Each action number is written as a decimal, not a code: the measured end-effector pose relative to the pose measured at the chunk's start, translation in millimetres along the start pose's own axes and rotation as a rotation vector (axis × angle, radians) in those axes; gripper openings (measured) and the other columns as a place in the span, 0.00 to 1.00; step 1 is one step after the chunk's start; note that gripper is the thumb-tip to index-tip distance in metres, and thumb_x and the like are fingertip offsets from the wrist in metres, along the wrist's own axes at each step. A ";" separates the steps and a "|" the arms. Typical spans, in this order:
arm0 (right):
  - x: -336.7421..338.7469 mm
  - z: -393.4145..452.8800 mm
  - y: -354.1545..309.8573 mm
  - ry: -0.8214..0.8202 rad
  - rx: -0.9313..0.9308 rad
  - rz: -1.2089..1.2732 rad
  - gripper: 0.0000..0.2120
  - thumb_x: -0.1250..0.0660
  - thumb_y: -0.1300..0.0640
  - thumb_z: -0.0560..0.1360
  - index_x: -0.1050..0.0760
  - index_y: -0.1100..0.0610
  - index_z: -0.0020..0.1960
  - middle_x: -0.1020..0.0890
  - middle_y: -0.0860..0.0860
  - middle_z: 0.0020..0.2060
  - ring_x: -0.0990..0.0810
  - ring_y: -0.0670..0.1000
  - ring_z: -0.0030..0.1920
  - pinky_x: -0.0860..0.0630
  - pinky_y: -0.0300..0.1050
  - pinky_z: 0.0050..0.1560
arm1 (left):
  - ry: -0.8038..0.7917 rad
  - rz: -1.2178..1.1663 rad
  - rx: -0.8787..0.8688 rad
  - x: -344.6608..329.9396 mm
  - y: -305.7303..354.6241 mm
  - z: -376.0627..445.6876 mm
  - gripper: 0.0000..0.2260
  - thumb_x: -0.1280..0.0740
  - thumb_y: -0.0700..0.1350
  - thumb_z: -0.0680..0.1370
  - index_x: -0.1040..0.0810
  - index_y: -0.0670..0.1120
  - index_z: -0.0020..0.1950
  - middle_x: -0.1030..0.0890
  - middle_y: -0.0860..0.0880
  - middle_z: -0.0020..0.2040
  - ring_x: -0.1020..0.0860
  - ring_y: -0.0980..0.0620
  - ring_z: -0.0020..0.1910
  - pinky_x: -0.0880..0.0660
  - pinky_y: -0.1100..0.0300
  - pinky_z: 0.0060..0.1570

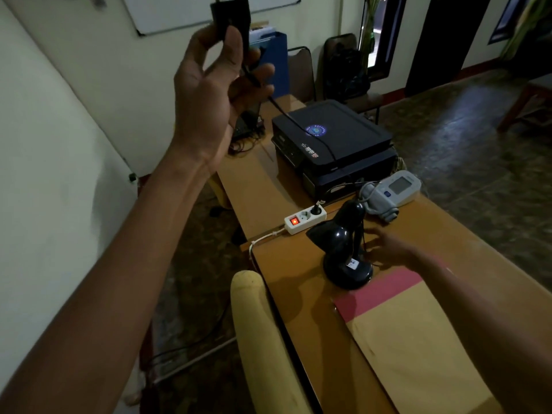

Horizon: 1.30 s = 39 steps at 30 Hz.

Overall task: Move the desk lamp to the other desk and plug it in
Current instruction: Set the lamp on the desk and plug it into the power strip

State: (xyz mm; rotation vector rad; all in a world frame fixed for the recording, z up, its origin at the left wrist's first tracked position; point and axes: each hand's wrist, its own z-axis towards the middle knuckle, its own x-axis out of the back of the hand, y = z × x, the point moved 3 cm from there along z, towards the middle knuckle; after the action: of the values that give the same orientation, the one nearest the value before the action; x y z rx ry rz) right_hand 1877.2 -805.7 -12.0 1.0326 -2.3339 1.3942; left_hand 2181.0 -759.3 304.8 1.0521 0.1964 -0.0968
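Observation:
A small black desk lamp [343, 249] stands on the wooden desk [298, 294], shade tipped down to the left. My left hand [215, 91] is raised high and holds the lamp's black plug [228, 16], prongs pointing up. The black cord [316, 135] runs from it down across the printer. My right hand [385, 249] hovers just right of the lamp's stem, fingers spread and blurred, holding nothing. A white power strip [304, 220] with a lit red switch lies behind the lamp; one socket holds a black plug, the other is free.
A black printer [331, 144] sits on the farther desk. A white blood pressure monitor [394, 191] lies right of the strip. A brown and pink envelope [418, 339] covers the near desk. A yellow chair back [263, 339] stands at the desk's left edge.

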 end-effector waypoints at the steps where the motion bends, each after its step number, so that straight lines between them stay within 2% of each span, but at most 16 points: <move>1: 0.0 -1.0 0.5 0.022 -0.006 -0.029 0.31 0.33 0.67 0.79 0.40 0.58 0.79 0.20 0.61 0.62 0.18 0.61 0.58 0.19 0.56 0.55 | -0.008 0.010 -0.019 -0.8 2.9 1.9 0.05 0.40 0.41 0.84 0.27 0.44 0.58 0.18 0.49 0.45 0.15 0.48 0.47 0.20 0.56 0.46; 3: 8.8 -2.1 0.4 0.157 -0.018 -0.094 0.21 0.35 0.67 0.80 0.30 0.62 0.73 0.18 0.64 0.57 0.17 0.64 0.53 0.18 0.60 0.55 | 0.000 0.032 -0.048 1.3 7.9 5.4 0.05 0.40 0.40 0.84 0.28 0.44 0.59 0.18 0.48 0.46 0.16 0.48 0.47 0.20 0.56 0.47; 5: 30.7 -1.4 -2.0 0.383 -0.024 -0.056 0.12 0.36 0.65 0.81 0.22 0.65 0.63 0.17 0.65 0.53 0.17 0.64 0.51 0.18 0.62 0.54 | 0.033 0.054 -0.071 11.3 11.4 11.2 0.05 0.40 0.41 0.84 0.28 0.44 0.59 0.20 0.47 0.48 0.17 0.48 0.48 0.21 0.55 0.49; 7: 59.9 1.2 -14.2 0.571 0.006 0.009 0.10 0.35 0.61 0.82 0.18 0.64 0.58 0.16 0.62 0.49 0.16 0.62 0.47 0.17 0.60 0.51 | 0.083 0.134 -0.105 31.4 14.0 16.4 0.07 0.40 0.42 0.84 0.30 0.43 0.61 0.21 0.46 0.50 0.18 0.48 0.48 0.21 0.55 0.50; 9: 90.3 10.4 -37.2 0.661 0.052 0.023 0.12 0.34 0.56 0.81 0.16 0.62 0.57 0.14 0.59 0.50 0.15 0.61 0.50 0.17 0.58 0.55 | 0.139 0.233 -0.143 58.6 15.8 19.0 0.09 0.39 0.44 0.84 0.30 0.43 0.63 0.21 0.47 0.49 0.18 0.49 0.48 0.21 0.55 0.50; 11: 109.2 24.7 -72.0 0.650 0.120 -0.009 0.11 0.31 0.53 0.80 0.15 0.59 0.55 0.14 0.56 0.53 0.16 0.60 0.53 0.18 0.56 0.56 | 0.217 0.320 -0.169 92.1 15.7 18.3 0.11 0.36 0.47 0.83 0.29 0.45 0.63 0.18 0.51 0.47 0.17 0.50 0.46 0.20 0.55 0.49; 13: 107.8 43.0 -113.6 0.553 0.186 -0.197 0.09 0.31 0.54 0.79 0.15 0.57 0.53 0.14 0.55 0.53 0.17 0.58 0.51 0.20 0.50 0.51 | 0.289 0.391 -0.181 127.6 12.9 14.0 0.11 0.33 0.50 0.81 0.27 0.48 0.61 0.17 0.53 0.44 0.17 0.51 0.44 0.19 0.54 0.48; 15: 83.3 61.6 -156.5 0.384 0.216 -0.464 0.09 0.32 0.54 0.79 0.15 0.56 0.55 0.15 0.54 0.54 0.18 0.55 0.50 0.23 0.47 0.51 | 0.339 0.495 -0.177 165.8 7.6 9.7 0.12 0.31 0.54 0.79 0.25 0.52 0.59 0.17 0.54 0.43 0.17 0.52 0.41 0.18 0.54 0.46; 17: 50.3 70.3 -180.7 0.176 0.172 -0.599 0.09 0.32 0.52 0.79 0.17 0.53 0.56 0.14 0.53 0.51 0.16 0.52 0.46 0.19 0.48 0.53 | 0.372 0.587 -0.168 195.2 -1.3 4.1 0.12 0.30 0.58 0.78 0.24 0.55 0.57 0.17 0.54 0.43 0.17 0.53 0.39 0.18 0.55 0.42; 20: -7.5 79.1 -203.7 0.022 0.129 -0.698 0.11 0.33 0.55 0.77 0.19 0.54 0.58 0.15 0.53 0.51 0.16 0.52 0.47 0.19 0.52 0.55 | 0.341 0.669 -0.102 236.6 -19.7 2.1 0.12 0.30 0.63 0.75 0.22 0.59 0.55 0.16 0.54 0.43 0.17 0.55 0.35 0.18 0.59 0.36; 23: -62.4 76.3 -214.9 -0.091 0.134 -0.754 0.12 0.35 0.57 0.80 0.19 0.58 0.62 0.16 0.56 0.57 0.17 0.52 0.49 0.20 0.45 0.49 | 0.276 0.679 -0.011 267.7 -41.6 0.8 0.10 0.31 0.65 0.75 0.21 0.64 0.53 0.16 0.57 0.42 0.18 0.59 0.33 0.20 0.64 0.33; 27: -111.0 56.6 -208.3 0.082 0.222 -0.701 0.15 0.33 0.54 0.80 0.22 0.55 0.65 0.20 0.49 0.53 0.19 0.51 0.51 0.27 0.41 0.42 | 0.145 0.688 0.084 291.1 -82.6 -13.9 0.05 0.31 0.59 0.77 0.22 0.65 0.52 0.16 0.60 0.42 0.18 0.63 0.33 0.20 0.68 0.33; 30: -151.5 35.7 -176.9 0.204 0.258 -0.406 0.19 0.32 0.54 0.79 0.26 0.52 0.69 0.21 0.50 0.55 0.19 0.52 0.54 0.24 0.40 0.42 | 0.040 0.698 0.182 287.2 -121.0 -32.8 0.05 0.32 0.58 0.77 0.24 0.68 0.51 0.18 0.53 0.47 0.17 0.64 0.34 0.19 0.66 0.34; 33: -189.3 15.7 -122.3 0.235 0.136 -0.162 0.23 0.32 0.51 0.79 0.31 0.47 0.73 0.24 0.51 0.65 0.22 0.53 0.63 0.22 0.46 0.55 | -0.070 0.676 0.282 270.2 -157.2 -50.8 0.06 0.33 0.60 0.76 0.25 0.70 0.51 0.18 0.50 0.51 0.16 0.58 0.38 0.18 0.55 0.39; 35: -203.0 4.4 -80.1 0.259 0.043 -0.133 0.22 0.33 0.51 0.79 0.31 0.45 0.72 0.25 0.50 0.66 0.24 0.53 0.65 0.24 0.48 0.59 | -0.135 0.664 0.307 254.7 -175.2 -60.9 0.07 0.33 0.56 0.78 0.25 0.70 0.52 0.18 0.53 0.51 0.16 0.57 0.40 0.19 0.57 0.39; 39: -190.9 -12.7 -7.0 0.474 -0.145 -0.013 0.19 0.27 0.52 0.75 0.25 0.51 0.65 0.21 0.51 0.59 0.21 0.52 0.56 0.26 0.41 0.47 | -0.189 0.623 0.363 223.4 -203.0 -76.5 0.08 0.32 0.54 0.78 0.24 0.64 0.57 0.18 0.55 0.50 0.16 0.61 0.41 0.22 0.69 0.33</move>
State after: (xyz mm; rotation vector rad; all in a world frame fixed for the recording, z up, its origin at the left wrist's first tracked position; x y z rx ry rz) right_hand 2018.3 -710.9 -100.2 0.5938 -2.0346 1.2736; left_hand 2355.7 -789.7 48.8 1.4146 -0.3364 0.3418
